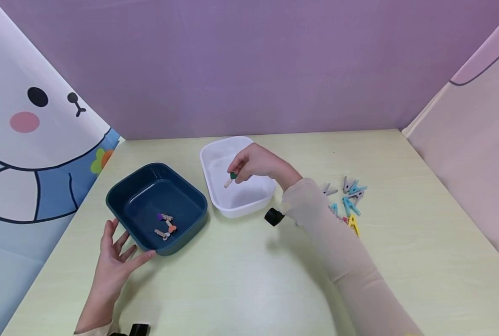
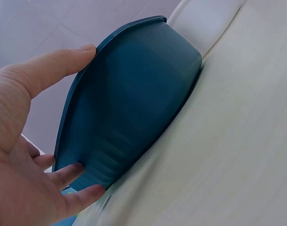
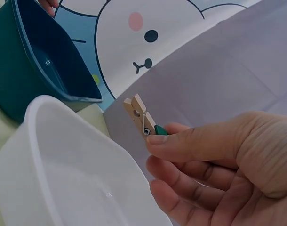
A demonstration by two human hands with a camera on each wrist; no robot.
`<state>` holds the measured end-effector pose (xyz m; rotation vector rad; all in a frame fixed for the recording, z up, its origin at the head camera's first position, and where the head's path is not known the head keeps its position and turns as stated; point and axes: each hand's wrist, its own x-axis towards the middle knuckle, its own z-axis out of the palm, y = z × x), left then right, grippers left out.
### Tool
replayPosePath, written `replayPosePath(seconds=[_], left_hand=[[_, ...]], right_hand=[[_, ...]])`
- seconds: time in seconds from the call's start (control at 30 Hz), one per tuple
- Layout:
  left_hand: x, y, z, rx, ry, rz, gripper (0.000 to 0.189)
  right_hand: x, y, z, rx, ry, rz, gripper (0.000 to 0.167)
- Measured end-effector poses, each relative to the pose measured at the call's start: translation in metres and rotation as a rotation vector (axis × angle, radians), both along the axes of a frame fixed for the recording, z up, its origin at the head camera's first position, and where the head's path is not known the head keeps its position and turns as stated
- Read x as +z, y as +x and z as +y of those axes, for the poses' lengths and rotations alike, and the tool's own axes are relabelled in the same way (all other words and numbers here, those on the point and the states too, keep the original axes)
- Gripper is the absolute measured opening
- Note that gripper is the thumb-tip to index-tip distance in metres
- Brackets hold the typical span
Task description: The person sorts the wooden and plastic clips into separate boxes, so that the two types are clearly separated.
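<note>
A sheer pale sleeve (image 1: 350, 261) leads to the right hand (image 1: 255, 164), pinching 1 small wooden clothespin with a green ornament (image 3: 140, 124).

Thumb and fingers hold that clothespin above the smooth white rectangular tray (image 1: 253, 193), its wooden tips pointing down and left in the head view. The left hand (image 1: 115, 262), fingers spread, touches the side and near corner of the deep dark-blue rounded tray (image 1: 142, 193), where small wooden clothespins with coloured ornaments (image 1: 171, 229) lie. Blue, grey and yellow clothespins (image 1: 350, 205) lie on the pale wood-look bench (image 1: 232, 289), beyond the sleeve.
</note>
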<state>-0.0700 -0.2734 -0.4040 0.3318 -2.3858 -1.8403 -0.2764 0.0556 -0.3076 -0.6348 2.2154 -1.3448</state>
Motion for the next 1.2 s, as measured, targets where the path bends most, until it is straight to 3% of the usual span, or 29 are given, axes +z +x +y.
replayPosePath(seconds=[0.57,0.93,1.2], left_hand=[[0.001,-0.001,-0.001,-0.001,0.016,0.008,0.122],[0.002,0.000,-0.001,0.001,0.016,0.013,0.121],[0.001,0.000,-0.001,-0.004,0.023,0.020,0.121]], right_hand=[[-0.002,0.012,-0.067,0.069,0.059,-0.014,0.024],[-0.012,0.020,-0.103,0.130,0.075,-0.006,0.024],[-0.021,0.030,-0.124,0.161,0.189,0.050,0.024]])
